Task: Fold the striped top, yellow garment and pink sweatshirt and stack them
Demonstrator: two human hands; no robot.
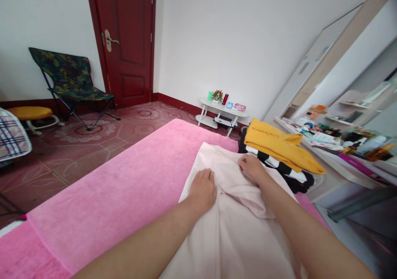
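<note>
At the far left, a plaid item [14, 134] enters at the edge. Next to it on the tiled floor [145, 115] stand a stool [30, 112] with a yellow seat and a folding chair [68, 74] in dark leaf-patterned fabric. The dark red door [127, 43] behind the chair is closed.

A pink cover [108, 192] spans the near left and centre. A pale pink garment [238, 233] lies on its right part, directly in front of the person and extending to the near edge of the view.

The left hand [203, 190] rests palm down on the left part of the garment, fingers extended and together, gripping nothing. Beyond the cover, at the far wall, a low white table [203, 101] carries a plant [217, 95] with red flowers and small containers.

The right hand [249, 166] touches the garment's far right part with fingers curled; whether they pinch the fabric cannot be determined from this angle. A loose fold lies between the forearms.

Just right of that hand is a stack of folded clothes: a yellow garment [279, 142] on top, black and white pieces beneath. At the far right, a dressing table [362, 181] holds assorted bottles.
</note>
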